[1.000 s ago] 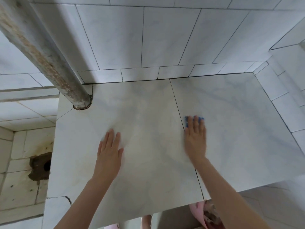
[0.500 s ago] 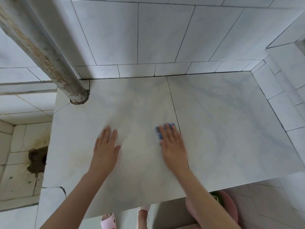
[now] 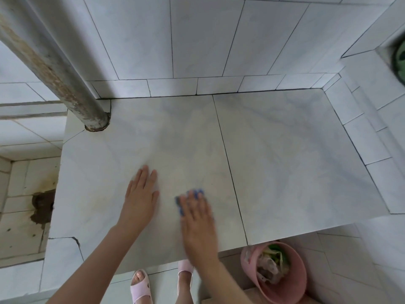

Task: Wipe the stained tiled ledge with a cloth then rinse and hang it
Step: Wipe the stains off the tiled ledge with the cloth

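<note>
The tiled ledge [image 3: 285, 154] is pale marble with faint yellowish stains on its left tile. My right hand [image 3: 197, 218] lies flat on a blue cloth [image 3: 182, 202] on the left tile near the front edge; only the cloth's blue edges show beyond my fingers. The hand is motion-blurred. My left hand [image 3: 140, 194] rests flat on the ledge just to the left, fingers together, holding nothing.
A rusty grey pipe [image 3: 65, 84] enters the ledge at its back left corner. Tiled walls rise behind and to the right. A pink bucket [image 3: 293, 290] with rubbish stands on the floor below the front edge. My feet in pink slippers [image 3: 140, 286] show below.
My right hand has slid the blue cloth leftward and toward me, from the seam between the tiles onto the left tile. My left hand has stayed flat in place.
</note>
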A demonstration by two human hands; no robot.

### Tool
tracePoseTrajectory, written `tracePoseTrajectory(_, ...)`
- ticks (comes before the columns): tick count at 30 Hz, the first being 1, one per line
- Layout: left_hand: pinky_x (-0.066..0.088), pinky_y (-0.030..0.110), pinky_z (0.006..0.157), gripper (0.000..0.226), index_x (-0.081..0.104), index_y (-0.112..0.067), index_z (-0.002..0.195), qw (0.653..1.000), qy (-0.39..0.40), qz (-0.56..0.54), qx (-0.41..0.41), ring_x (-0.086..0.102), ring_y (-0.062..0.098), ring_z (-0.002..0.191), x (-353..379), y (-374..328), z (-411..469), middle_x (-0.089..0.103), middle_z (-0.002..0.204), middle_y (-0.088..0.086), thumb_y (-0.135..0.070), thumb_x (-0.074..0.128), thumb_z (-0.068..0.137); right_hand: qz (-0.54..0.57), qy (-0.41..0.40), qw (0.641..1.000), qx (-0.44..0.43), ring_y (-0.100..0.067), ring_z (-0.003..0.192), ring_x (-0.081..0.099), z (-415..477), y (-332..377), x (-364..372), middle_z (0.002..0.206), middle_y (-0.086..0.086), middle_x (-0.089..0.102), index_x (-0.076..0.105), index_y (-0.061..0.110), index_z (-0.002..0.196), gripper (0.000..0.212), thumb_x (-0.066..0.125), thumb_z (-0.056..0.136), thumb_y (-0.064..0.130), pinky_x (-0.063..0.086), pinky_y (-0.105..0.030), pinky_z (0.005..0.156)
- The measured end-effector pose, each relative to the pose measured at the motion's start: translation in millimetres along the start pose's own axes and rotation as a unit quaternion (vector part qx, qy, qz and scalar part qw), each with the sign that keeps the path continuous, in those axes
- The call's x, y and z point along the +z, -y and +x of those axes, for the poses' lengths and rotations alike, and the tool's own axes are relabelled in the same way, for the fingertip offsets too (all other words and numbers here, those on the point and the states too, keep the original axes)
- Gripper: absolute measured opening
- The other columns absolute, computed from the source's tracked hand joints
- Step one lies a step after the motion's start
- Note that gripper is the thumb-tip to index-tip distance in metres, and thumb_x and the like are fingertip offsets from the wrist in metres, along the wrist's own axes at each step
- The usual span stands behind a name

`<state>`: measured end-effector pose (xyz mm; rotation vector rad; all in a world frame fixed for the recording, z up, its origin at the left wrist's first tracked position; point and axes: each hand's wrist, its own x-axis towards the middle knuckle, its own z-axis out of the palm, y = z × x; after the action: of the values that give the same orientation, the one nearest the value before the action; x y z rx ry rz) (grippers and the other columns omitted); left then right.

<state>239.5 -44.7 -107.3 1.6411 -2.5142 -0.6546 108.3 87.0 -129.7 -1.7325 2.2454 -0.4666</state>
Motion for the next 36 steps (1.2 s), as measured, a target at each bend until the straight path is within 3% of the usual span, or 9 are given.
tracePoseTrajectory(5, 0.013, 0.041, 0.114, 0.054, 0.028, -0.008, 0.142, 1.000, 0.010, -0.002, -0.006, 0.013, 0.028, 0.142, -3.8, -4.2, 0.4, 0.016, 0.152, 0.016, -0.018, 0.047, 0.092, -0.048, 0.031, 0.997, -0.056, -0.017, 0.144, 0.018, -13.4, -16.1, -7.5, 0.156, 0.003, 0.022, 0.024, 0.022, 0.149, 0.048, 0.020, 0.102, 0.030, 0.019, -0.035, 0.113)
tracePoseTrajectory(12, 0.010, 0.039, 0.114, 0.052, 0.025, -0.007, 0.142, 0.999, 0.024, -0.022, -0.002, 0.008, 0.027, 0.142, -3.6, -26.4, -5.8, 0.012, 0.153, 0.016, -0.020, 0.042, 0.095, -0.147, 0.006, 0.982, 0.117, -0.026, 0.146, 0.006, -31.1, -150.2, -60.3, 0.158, -0.008, 0.009, 0.016, 0.011, 0.150, 0.055, 0.001, 0.102, 0.032, 0.013, -0.040, 0.117)
tracePoseTrajectory(16, 0.015, 0.042, 0.113, 0.053, 0.031, -0.003, 0.140, 0.999, 0.030, -0.021, 0.012, 0.016, 0.031, 0.140, 1.4, -38.8, -12.6, 0.019, 0.150, 0.020, -0.024, 0.038, 0.091, -0.123, -0.023, 0.968, 0.219, -0.027, 0.146, 0.003, -43.7, -151.3, -60.6, 0.157, -0.011, 0.011, 0.016, 0.008, 0.149, 0.055, 0.003, 0.101, 0.032, 0.014, -0.044, 0.116)
tracePoseTrajectory(18, 0.017, 0.043, 0.113, 0.058, 0.034, -0.002, 0.138, 0.999, 0.033, -0.016, 0.012, 0.018, 0.033, 0.140, 2.6, -40.7, -12.8, 0.022, 0.149, 0.022, -0.028, 0.032, 0.086, -0.103, -0.027, 0.975, 0.193, -0.028, 0.146, 0.007, -49.1, -114.0, -49.9, 0.157, -0.011, 0.014, 0.021, 0.009, 0.148, 0.052, 0.010, 0.101, 0.029, 0.016, -0.044, 0.115)
tracePoseTrajectory(23, 0.022, 0.045, 0.110, 0.063, 0.040, 0.002, 0.134, 0.999, 0.029, -0.003, 0.019, 0.026, 0.038, 0.136, 4.3, -36.3, -9.0, 0.029, 0.144, 0.026, -0.034, 0.026, 0.084, -0.007, 0.009, 0.999, 0.030, -0.023, 0.145, 0.017, -65.4, -9.4, -3.7, 0.157, 0.000, 0.018, 0.027, 0.020, 0.148, 0.050, 0.029, 0.099, 0.026, 0.021, -0.041, 0.112)
tracePoseTrajectory(28, 0.026, 0.047, 0.108, 0.062, 0.043, 0.002, 0.132, 0.999, 0.031, 0.005, 0.019, 0.030, 0.041, 0.133, 5.3, -34.3, -9.1, 0.033, 0.142, 0.027, -0.034, 0.027, 0.084, -0.031, 0.023, 0.999, -0.015, -0.019, 0.144, 0.021, -69.8, -23.5, -11.9, 0.156, 0.002, 0.023, 0.028, 0.022, 0.148, 0.047, 0.020, 0.102, 0.029, 0.025, -0.037, 0.111)
tracePoseTrajectory(32, 0.024, 0.046, 0.108, 0.056, 0.041, 0.001, 0.134, 0.999, 0.035, 0.000, 0.013, 0.027, 0.039, 0.135, 5.2, -35.2, -9.9, 0.031, 0.144, 0.026, -0.027, 0.035, 0.085, -0.083, 0.000, 0.994, 0.068, -0.022, 0.145, 0.016, -71.1, -90.7, -41.6, 0.157, -0.002, 0.020, 0.020, 0.023, 0.149, 0.048, 0.015, 0.102, 0.029, 0.022, -0.039, 0.112)
tracePoseTrajectory(36, 0.020, 0.041, 0.111, 0.047, 0.037, -0.003, 0.137, 0.999, 0.029, -0.007, 0.016, 0.021, 0.034, 0.139, 3.4, -36.2, -9.8, 0.025, 0.148, 0.021, -0.016, 0.044, 0.093, -0.109, -0.010, 0.979, 0.174, -0.027, 0.146, 0.003, -62.3, -138.6, -55.5, 0.158, -0.009, 0.008, 0.013, 0.011, 0.150, 0.053, 0.000, 0.102, 0.029, 0.019, -0.046, 0.114)
